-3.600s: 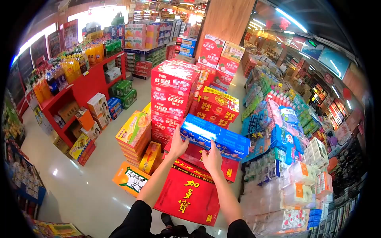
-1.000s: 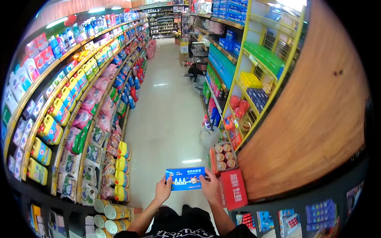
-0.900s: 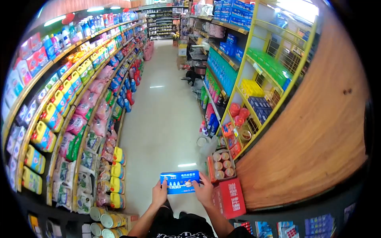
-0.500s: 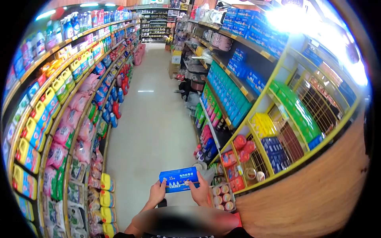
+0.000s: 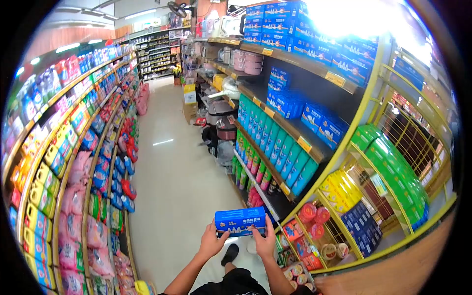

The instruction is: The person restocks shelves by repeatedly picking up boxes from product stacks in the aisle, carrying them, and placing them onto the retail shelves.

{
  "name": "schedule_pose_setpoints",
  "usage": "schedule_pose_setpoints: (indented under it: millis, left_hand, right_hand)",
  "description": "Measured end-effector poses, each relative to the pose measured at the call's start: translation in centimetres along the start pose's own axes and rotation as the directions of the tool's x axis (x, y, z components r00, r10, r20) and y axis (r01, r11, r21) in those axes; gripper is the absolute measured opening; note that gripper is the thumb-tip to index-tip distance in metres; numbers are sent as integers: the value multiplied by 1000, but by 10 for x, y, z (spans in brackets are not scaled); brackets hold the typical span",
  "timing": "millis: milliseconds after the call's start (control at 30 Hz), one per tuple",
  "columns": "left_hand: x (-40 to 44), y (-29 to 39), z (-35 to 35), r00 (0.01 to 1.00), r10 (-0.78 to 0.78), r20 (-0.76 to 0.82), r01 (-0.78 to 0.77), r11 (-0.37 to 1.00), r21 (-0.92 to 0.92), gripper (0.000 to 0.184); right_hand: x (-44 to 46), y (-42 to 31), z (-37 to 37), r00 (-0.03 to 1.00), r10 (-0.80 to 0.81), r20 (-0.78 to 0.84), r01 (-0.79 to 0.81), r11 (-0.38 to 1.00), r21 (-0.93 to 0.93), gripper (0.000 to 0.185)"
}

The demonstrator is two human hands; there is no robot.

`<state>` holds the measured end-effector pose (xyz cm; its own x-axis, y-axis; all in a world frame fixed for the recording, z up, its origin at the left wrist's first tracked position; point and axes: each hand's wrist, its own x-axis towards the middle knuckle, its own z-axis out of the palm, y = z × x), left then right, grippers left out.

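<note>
A blue box (image 5: 240,221) with white lettering and pictures of small bottles is held level in front of my body, above the aisle floor. My left hand (image 5: 213,239) grips its left end, thumb on the front face. Round its right end my right hand (image 5: 264,240) is closed, thumb also on the front. Similar-looking blue boxes (image 5: 280,27) are stacked on the top shelf at the right, and more blue boxes (image 5: 322,120) sit one shelf lower.
Teal bottles (image 5: 278,150) line a shelf below. A yellow rack (image 5: 361,125) at the right holds green packs (image 5: 393,169). Shelves of yellow jugs (image 5: 42,206) and pink bags (image 5: 76,196) run along the left. Tiled floor (image 5: 167,187) stretches between, with cartons (image 5: 190,105) farther along.
The view has moved from red carton stacks to a shelf aisle, then turned right, bringing the blue boxes nearer. Both hands have kept hold of the box, now tilted to show its top.
</note>
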<state>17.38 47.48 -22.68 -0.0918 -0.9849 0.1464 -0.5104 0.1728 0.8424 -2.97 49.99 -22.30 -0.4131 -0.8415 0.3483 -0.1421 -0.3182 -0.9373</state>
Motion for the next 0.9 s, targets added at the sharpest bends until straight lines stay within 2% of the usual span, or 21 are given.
schedule_pose_setpoints:
  millis: [33, 67, 167, 233, 300, 367, 433, 467, 567, 600, 700, 733, 833, 900]
  left_hand:
    - [27, 4, 1, 999, 38, -12, -38, 999, 37, 42]
    - [50, 9, 0, 999, 52, -12, -52, 999, 3, 42]
    - [145, 32, -2, 991, 135, -1, -135, 988, -81, 48]
    - [206, 30, 2, 979, 202, 42, -196, 973, -120, 58]
    - [266, 35, 9, 953, 304, 5, -300, 942, -148, 53]
    - [316, 47, 13, 934, 358, -6, -353, 916, -190, 48]
    - [367, 68, 17, 919, 393, -5, -382, 890, -249, 46]
    - [390, 77, 21, 909, 416, -19, -401, 862, -310, 44]
    - [465, 93, 35, 846, 532, -34, -504, 778, -375, 45]
    - [485, 106, 33, 852, 522, 22, -477, 795, -375, 44]
    - [549, 134, 44, 796, 604, 51, -487, 687, -538, 43]
    - [569, 146, 42, 782, 611, 124, -472, 709, -524, 43]
    - [632, 172, 55, 699, 708, 97, -510, 590, -626, 45]
    - [670, 193, 53, 633, 756, 166, -492, 559, -668, 52]
  right_hand:
    - [22, 7, 8, 999, 5, -35, -2, 998, 64, 64]
    - [44, 16, 12, 1000, 1, -27, 0, 999, 42, 61]
    - [119, 25, 39, 983, -141, -117, 133, 989, -67, 59]
    - [164, 42, 50, 993, -42, -110, 53, 994, 97, 58]
    - [213, 36, 62, 983, -91, -159, 122, 973, 198, 58]
    - [252, 27, 69, 979, -115, -166, 131, 987, 89, 57]
    - [289, 13, 78, 940, -248, -233, 258, 966, 13, 55]
    - [308, 17, 81, 894, -359, -267, 345, 933, -100, 55]
    - [359, 13, 83, 802, -536, -262, 427, 823, -376, 57]
    - [374, 14, 84, 821, -524, -226, 419, 822, -385, 60]
    - [422, 7, 91, 769, -588, -250, 421, 761, -493, 60]
    - [438, 4, 94, 748, -611, -258, 423, 738, -525, 59]
    - [488, -8, 105, 669, -672, -318, 363, 669, -649, 57]
    - [516, -18, 113, 693, -617, -373, 292, 713, -637, 58]
